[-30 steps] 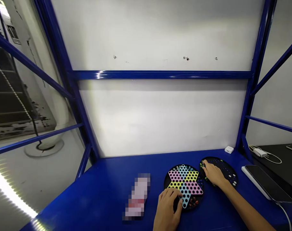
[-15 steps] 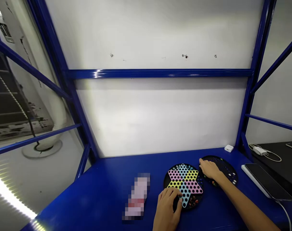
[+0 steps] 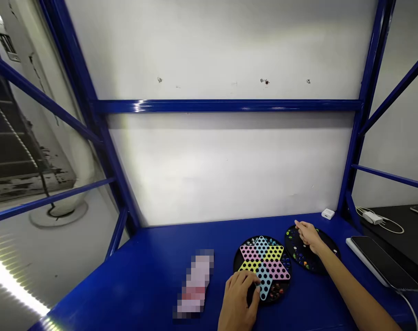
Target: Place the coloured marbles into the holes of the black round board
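A Chinese checkers board (image 3: 277,270) with a pink, yellow and blue star lies on the blue table, small coloured pieces in its black outer ring. My left hand (image 3: 238,294) rests on its lower left edge, fingers curved over the star and thumb against the near rim. To the right is a round black tray (image 3: 328,262) with small white, green, blue and orange pieces scattered in it. Above this tray is my right hand (image 3: 308,234), its fingers drawn together in a pinch. Whatever sits between those fingertips is too small to make out.
A phone (image 3: 381,259) on a white stand with a cable is at the right. Behind it are a white charger (image 3: 372,217) and a small white case (image 3: 328,214). A blurred-out pink item (image 3: 197,280) lies left of the board. Blue frame bars (image 3: 226,106) surround the table.
My right hand has lifted and shifted right from the tray's left edge, its fingers closing together, uncovering coloured pieces in the tray. My left hand stays on the board.
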`<move>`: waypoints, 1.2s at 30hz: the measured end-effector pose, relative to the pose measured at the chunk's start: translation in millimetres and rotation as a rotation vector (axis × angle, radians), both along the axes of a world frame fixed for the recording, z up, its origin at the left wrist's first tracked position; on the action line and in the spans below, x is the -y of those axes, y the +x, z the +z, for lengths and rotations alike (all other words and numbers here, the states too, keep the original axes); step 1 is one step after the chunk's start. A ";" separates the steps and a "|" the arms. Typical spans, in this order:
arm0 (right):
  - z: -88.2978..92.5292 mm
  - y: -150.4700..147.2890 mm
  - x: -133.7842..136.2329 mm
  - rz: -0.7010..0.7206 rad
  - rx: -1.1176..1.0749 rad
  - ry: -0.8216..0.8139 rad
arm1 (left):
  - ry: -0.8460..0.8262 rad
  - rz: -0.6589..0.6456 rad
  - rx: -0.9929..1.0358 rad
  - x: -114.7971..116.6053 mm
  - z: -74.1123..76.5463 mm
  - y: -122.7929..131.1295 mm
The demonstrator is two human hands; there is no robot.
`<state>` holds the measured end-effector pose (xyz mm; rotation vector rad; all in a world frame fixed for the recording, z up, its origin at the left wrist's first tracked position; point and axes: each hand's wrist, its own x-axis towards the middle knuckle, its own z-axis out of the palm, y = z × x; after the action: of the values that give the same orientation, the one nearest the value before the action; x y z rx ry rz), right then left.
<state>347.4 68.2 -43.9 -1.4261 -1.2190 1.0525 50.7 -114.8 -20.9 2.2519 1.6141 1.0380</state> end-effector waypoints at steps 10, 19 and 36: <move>3.6 -29.4 4.5 0.166 0.925 0.074 | -0.049 -0.013 -0.012 -1.6 -2.6 -2.0; 16.7 -22.7 11.7 0.134 0.950 0.053 | -0.062 -0.002 0.048 1.0 -1.3 -0.6; 24.0 -182.6 140.7 0.600 1.156 0.543 | 0.192 0.162 0.265 -3.1 -10.8 -9.8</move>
<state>164.9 -72.6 -19.9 -1.2152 -2.6249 0.0721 40.8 -111.7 -31.8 2.0097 1.6631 1.5202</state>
